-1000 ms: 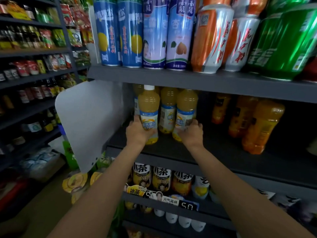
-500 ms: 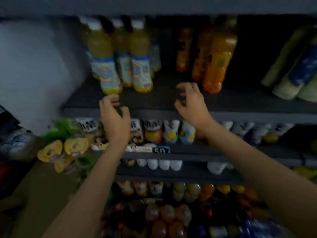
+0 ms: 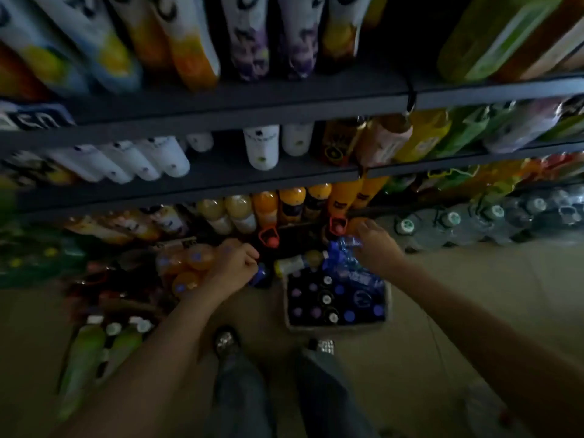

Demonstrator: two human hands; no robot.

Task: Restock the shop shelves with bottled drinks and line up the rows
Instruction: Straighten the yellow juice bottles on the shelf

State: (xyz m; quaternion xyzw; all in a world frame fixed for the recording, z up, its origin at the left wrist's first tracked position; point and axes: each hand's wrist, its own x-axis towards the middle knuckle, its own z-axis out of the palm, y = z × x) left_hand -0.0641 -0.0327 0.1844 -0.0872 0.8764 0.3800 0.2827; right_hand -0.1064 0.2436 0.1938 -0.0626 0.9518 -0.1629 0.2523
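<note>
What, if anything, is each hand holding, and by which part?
The right hand grips the torn blue plastic wrap at its top edge. The left hand is curled; whether it holds anything cannot be told.

Motion blur smears the labels on the top-shelf bottles (image 3: 189, 42), cut off by the upper edge. The left hand (image 3: 235, 263) seems curled, its fingertips hidden. The right hand (image 3: 374, 245) overlaps crumpled blue wrap (image 3: 344, 263); any grip is unclear. Both forearms run out of frame.
</note>
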